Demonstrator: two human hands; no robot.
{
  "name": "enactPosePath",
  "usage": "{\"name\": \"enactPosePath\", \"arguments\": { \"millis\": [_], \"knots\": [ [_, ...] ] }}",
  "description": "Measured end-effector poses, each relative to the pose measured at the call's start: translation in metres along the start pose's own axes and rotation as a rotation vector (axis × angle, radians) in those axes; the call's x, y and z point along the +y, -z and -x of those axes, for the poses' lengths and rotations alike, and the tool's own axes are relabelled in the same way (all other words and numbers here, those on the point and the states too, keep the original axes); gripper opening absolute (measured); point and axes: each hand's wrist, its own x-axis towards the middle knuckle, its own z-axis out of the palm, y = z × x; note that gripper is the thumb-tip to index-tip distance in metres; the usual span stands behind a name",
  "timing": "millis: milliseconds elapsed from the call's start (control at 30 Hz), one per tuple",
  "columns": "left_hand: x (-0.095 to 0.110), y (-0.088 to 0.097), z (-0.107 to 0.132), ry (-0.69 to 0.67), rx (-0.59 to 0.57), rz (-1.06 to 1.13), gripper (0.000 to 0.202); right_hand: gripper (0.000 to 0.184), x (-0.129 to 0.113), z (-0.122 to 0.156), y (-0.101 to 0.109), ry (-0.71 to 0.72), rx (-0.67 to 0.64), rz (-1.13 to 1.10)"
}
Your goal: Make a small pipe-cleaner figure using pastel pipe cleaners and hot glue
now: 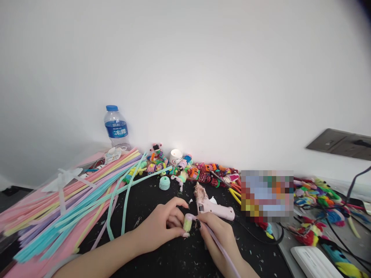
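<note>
Right hand (218, 233) nearest, wrist cut off by the bottom edge: thumb and fingers nearly closed, pinching a lilac fuzzy strip (223, 253). The strip's long tail runs down across that hand and out of frame.

Left hand (162, 222): half-curled, thumb low against a small yellow-green roll (187, 225), fingers bent in behind it. Roll sits between the two hands, above the black mat (162, 264), roughly upright. Exact fingertip contact on its far side: can't tell.

Progress, my read: yellow-green body is wound into a compact cylinder, so that part looks done. Lilac shows at its top and appears to join the strip — so lilac is only started, with most of its visible length loose. Can't tell if that end is glued or just held.

Glue gun (217, 209) lies on its side just beyond the right hand, not in use. A mint coil (164, 183) sits apart from the roll, wound up, not joined to it. Near it, a lilac-and-green piece (181, 177); its details are too small to judge.

Stock: plenty of loose pastel strips (84, 199) to the left, unworked. Crowded colourful figures (156, 154) along the wall look finished, or close to it.
</note>
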Motion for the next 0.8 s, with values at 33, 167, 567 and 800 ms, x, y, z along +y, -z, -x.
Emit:
{"name": "enactPosePath", "arguments": {
  "millis": [33,167,567,800],
  "knots": [
    [0.0007,0.0004,0.0008,-0.031,-0.004,-0.052,0.038,0.02,0.0001,0.0,-0.001,-0.001,-0.012,-0.008],
    [0.0023,0.0014,0.0024,-0.158,0.01,-0.232,0.029,0.021,0.0021,0.0004,-0.004,0.013,-0.032,-0.013],
    [0.0057,0.0056,0.0021,-0.458,0.065,-0.48,0.025,0.024,0.0017,0.0015,-0.0033,0.017,-0.085,0.007],
    [0.0026,0.0055,0.0024,-0.509,0.102,-0.475,0.023,0.025,0.0024,0.0016,-0.0054,0.025,-0.088,0.024]
  ]
}}
